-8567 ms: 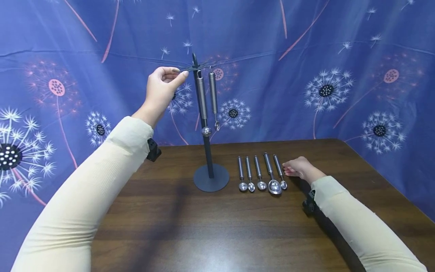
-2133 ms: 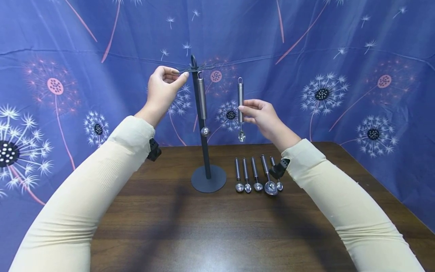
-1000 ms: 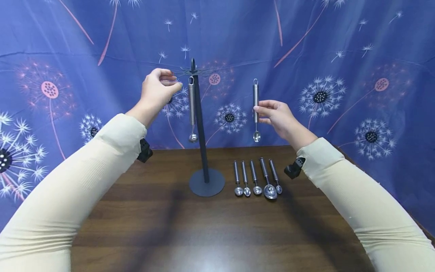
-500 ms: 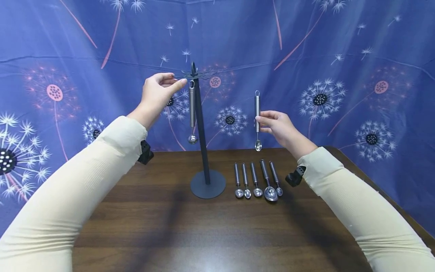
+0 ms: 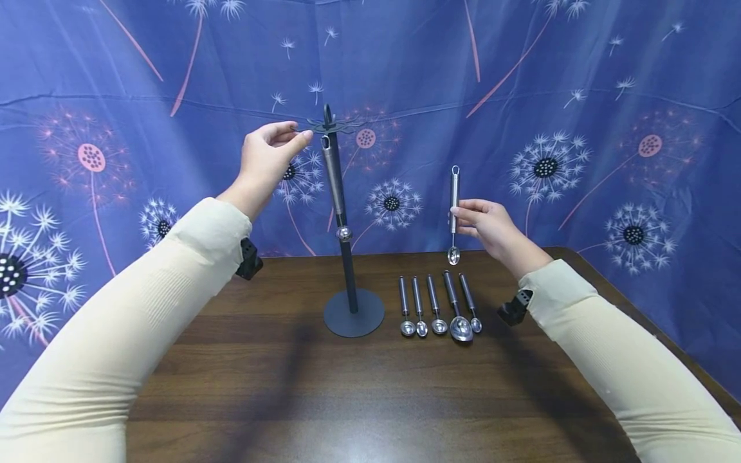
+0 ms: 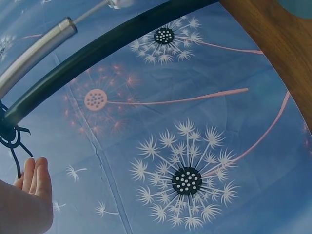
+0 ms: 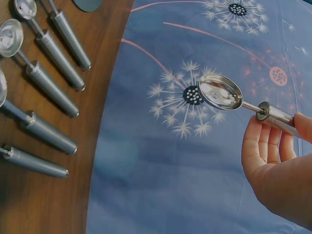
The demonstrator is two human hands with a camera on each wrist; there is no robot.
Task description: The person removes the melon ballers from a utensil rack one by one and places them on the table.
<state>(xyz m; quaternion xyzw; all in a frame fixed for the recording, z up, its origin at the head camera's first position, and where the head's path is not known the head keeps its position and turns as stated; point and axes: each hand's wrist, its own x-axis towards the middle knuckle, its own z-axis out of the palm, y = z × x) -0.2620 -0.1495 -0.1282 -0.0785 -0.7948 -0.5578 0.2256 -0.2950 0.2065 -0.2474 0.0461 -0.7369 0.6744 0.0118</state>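
Observation:
My right hand (image 5: 487, 226) pinches a steel melon baller (image 5: 454, 199) by its handle, upright with the hanging loop on top and the bowl below. In the right wrist view its oval bowl (image 7: 220, 91) shows a small hole. My left hand (image 5: 267, 157) pinches a hook at the left of the dark rack's (image 5: 348, 263) hook ring. One steel scoop (image 5: 334, 177) with a round bowl hangs by its loop from that ring, slightly tilted across the post. In the left wrist view, the fingertips (image 6: 43, 168) lie right at a hook of the ring.
Several steel scoops (image 5: 433, 296) lie in a row on the wooden table (image 5: 260, 373), right of the rack's round base (image 5: 354, 313), handles pointing away. The largest scoop (image 5: 461, 328) is second from the right. A blue dandelion-print cloth (image 5: 492, 96) hangs behind the table.
The melon baller has come off the rack in my right hand and moved right, then lower. The hook ring has turned a little, and the remaining hanging scoop swings. My left hand stays at the ring.

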